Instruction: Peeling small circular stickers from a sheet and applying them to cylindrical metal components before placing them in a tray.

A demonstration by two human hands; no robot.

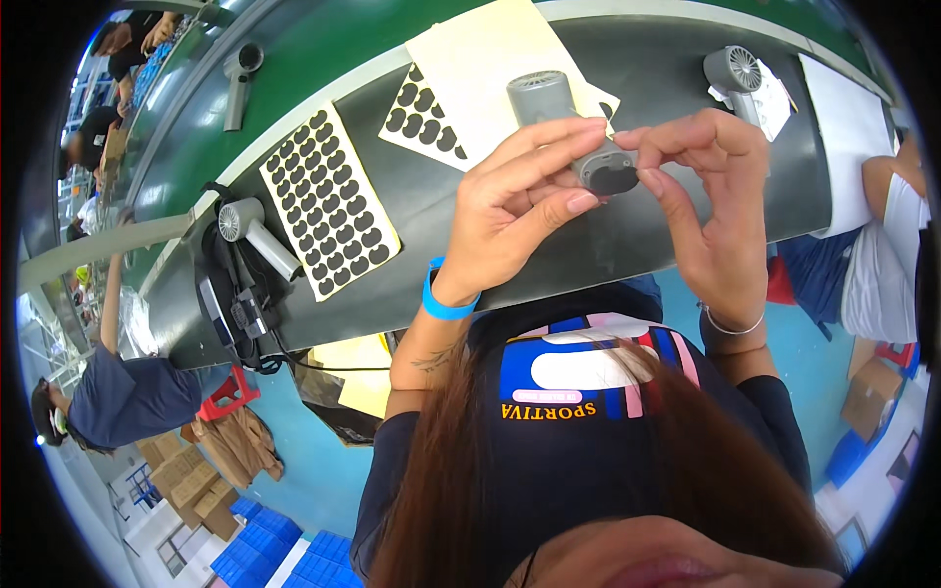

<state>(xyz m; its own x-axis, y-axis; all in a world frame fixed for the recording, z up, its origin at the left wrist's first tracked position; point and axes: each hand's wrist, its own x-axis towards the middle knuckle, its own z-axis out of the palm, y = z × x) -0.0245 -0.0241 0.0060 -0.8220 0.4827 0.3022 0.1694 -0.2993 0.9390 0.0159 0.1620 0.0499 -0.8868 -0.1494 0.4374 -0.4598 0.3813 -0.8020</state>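
A grey handheld fan (542,98) is in my left hand (520,186), its round vented head pointing away and its handle end turned toward me. My left fingers and thumb wrap the handle. On that end sits a dark oval pad (613,178). My right hand (714,181) is closed, with thumb and forefinger touching the rim of the handle end beside the pad; anything small between them is hidden. To the left lies a sheet of dark oval stickers (331,201). Another sticker sheet (420,116) is partly covered by pale yellow backing paper (480,59).
More grey fans lie at the left (257,238), on the green belt (238,83) and at the right (737,73). A black device with cables (235,304) is at the table's left end. White sheeting (843,147) and a co-worker's arm (897,181) are at the right.
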